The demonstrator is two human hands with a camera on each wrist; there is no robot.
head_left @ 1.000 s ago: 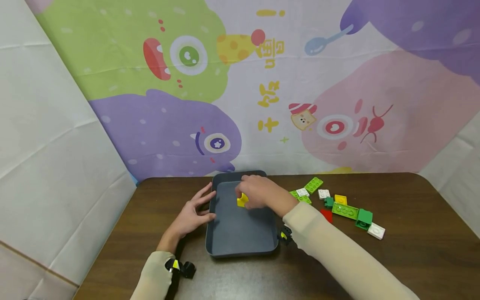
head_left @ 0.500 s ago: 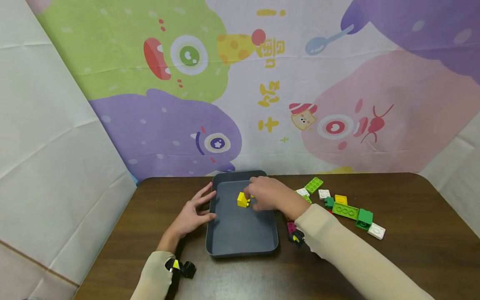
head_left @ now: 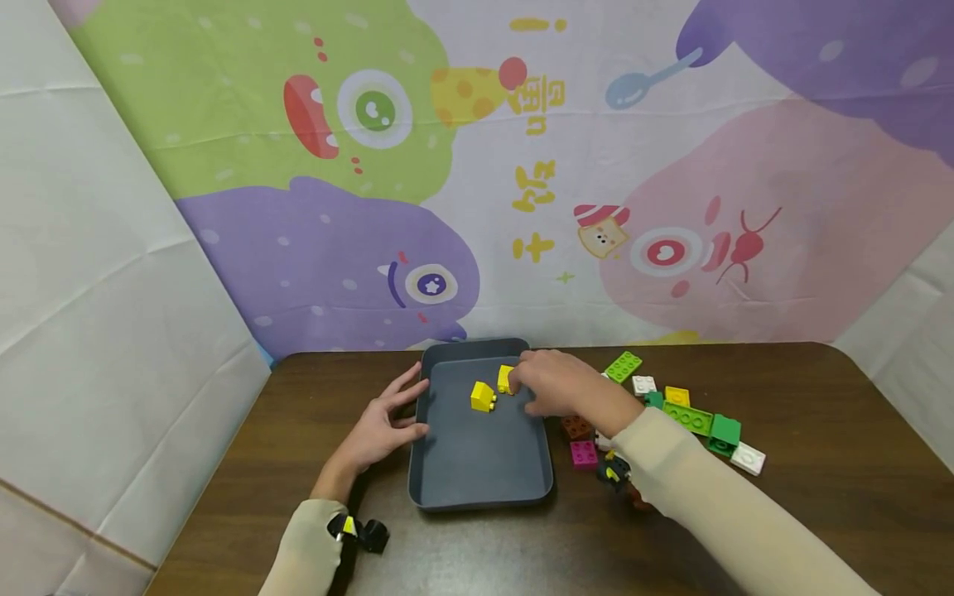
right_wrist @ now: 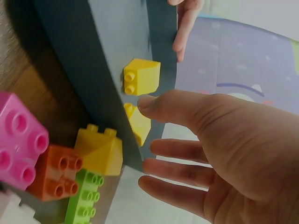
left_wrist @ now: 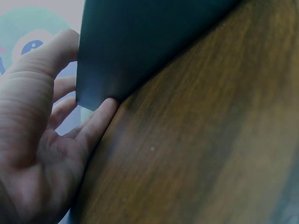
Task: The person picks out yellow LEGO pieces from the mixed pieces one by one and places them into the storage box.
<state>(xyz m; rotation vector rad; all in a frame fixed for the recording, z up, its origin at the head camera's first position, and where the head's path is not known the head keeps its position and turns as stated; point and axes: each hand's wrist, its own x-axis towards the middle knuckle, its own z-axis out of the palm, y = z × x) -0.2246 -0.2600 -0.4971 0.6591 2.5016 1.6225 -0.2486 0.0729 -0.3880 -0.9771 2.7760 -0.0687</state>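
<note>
Two yellow sloped toy bricks lie in the grey tray (head_left: 477,484): one brick (head_left: 483,396) near its middle, the other (head_left: 505,379) just behind and to the right. My right hand (head_left: 562,385) is over the tray's right side, beside the farther brick. In the right wrist view, that hand's thumb and fingers are spread apart with nothing between them, and the thumb overlaps the farther brick. Along the tray's left side, my left hand (head_left: 376,430) has its fingers extended, touching the outer wall. The left wrist view shows those fingertips against the dark wall (left_wrist: 121,51).
Right of the tray lie loose toy bricks: a magenta one (head_left: 584,454), an orange-brown one (right_wrist: 56,172), another yellow one (right_wrist: 100,151) and lime green ones (head_left: 623,367). Farther right are a dark green block (head_left: 725,434) and a white brick (head_left: 748,459). A patterned cloth (head_left: 522,306) hangs behind the table.
My right hand has let go of the first yellow brick and moved right, uncovering both yellow bricks in the tray. The left hand has stayed at the tray's side.
</note>
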